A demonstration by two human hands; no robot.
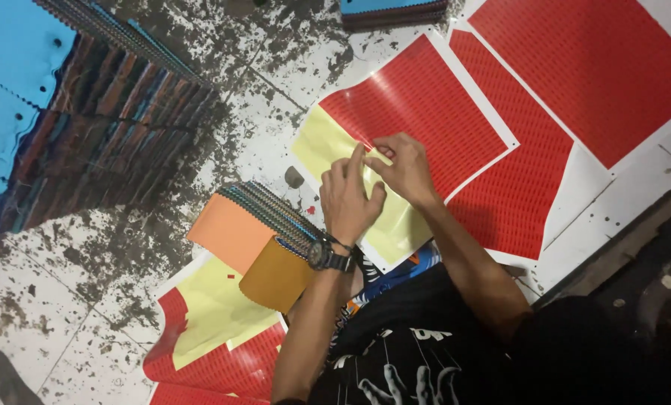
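I see both hands on the red sticker sheet (418, 112) — it lies on the floor (260, 90). The right hand (404, 166) pinches a sticker; the left hand (350, 196) presses with loosely spread fingers (358, 161), gripping nothing.

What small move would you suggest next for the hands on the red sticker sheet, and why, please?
Probably lift the pinched sticker clear. Both the left hand and right hand meet at the edge where the red sticker sheet gives way to bare yellow backing, fingertips pinching something small and red there.

White tiled floor (275, 82), heavily stained dark, dim indoor light
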